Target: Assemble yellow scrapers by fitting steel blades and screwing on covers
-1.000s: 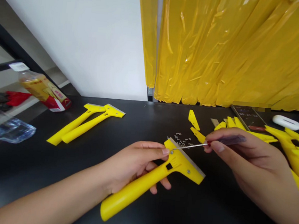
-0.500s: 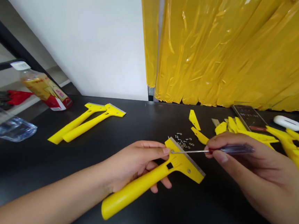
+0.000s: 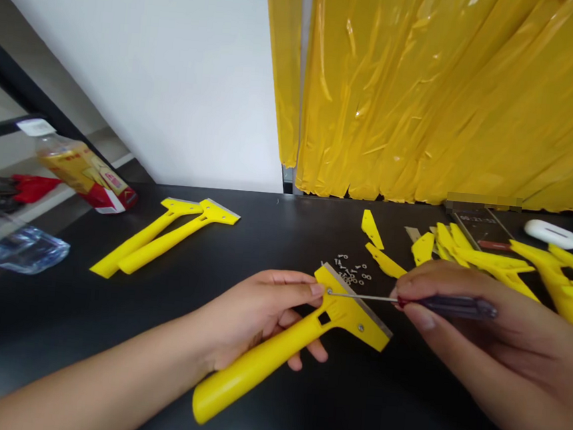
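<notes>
My left hand (image 3: 273,307) is closed on a yellow scraper (image 3: 258,363), thumb on its head beside a screw (image 3: 329,291). A metal blade edge shows along the head's far side, and a second screw (image 3: 361,327) sits near the other end. Between the thumb and fingers of my right hand (image 3: 486,346) is a screwdriver (image 3: 449,305) with a dark translucent handle. Its thin shaft points left, with the tip at the screw by my left thumb. Just beyond the scraper head lie several small screws and nuts (image 3: 354,273).
Two yellow scrapers (image 3: 174,232) lie at left, near a drink bottle (image 3: 87,171) and a clear container (image 3: 27,246). Loose yellow plates (image 3: 373,229) and a pile of yellow scraper parts (image 3: 493,260) lie at right. Behind them are a phone (image 3: 483,225) and a white case (image 3: 550,233).
My right hand and the screwdriver handle have shifted slightly down and to the right, so the shaft lies flatter. The tip stays at the same screw; my left hand keeps its hold.
</notes>
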Demonstrator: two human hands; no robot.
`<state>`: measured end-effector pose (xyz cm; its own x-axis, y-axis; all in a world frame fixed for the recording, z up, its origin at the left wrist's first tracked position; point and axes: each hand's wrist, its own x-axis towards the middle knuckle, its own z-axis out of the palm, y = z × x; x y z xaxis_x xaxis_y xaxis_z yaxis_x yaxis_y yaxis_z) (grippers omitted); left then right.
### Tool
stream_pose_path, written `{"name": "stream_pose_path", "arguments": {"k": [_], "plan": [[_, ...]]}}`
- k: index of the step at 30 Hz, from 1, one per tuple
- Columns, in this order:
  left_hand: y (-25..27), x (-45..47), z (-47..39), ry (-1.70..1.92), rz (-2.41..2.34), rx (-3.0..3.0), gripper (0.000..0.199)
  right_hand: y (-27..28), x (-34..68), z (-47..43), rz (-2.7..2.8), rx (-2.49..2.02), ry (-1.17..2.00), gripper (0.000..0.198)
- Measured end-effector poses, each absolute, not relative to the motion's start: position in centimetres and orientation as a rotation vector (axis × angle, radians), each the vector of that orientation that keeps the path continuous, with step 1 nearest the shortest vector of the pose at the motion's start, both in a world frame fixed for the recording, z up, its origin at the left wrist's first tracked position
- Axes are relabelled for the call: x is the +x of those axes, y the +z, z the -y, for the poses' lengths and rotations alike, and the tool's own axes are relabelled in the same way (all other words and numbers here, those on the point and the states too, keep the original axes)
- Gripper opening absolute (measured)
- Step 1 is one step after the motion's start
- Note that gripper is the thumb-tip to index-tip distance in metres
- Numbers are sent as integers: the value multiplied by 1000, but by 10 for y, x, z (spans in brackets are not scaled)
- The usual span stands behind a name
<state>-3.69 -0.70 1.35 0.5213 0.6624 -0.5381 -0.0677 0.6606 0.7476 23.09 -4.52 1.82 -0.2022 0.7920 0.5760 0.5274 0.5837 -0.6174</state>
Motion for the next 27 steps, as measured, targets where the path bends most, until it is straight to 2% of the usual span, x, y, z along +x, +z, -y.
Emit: {"name": "stream_pose_path", "arguments": {"k": [27], "plan": [[15, -36, 7, 487, -942, 736, 22, 20, 230, 48, 1861, -1054, 385, 20]]}}
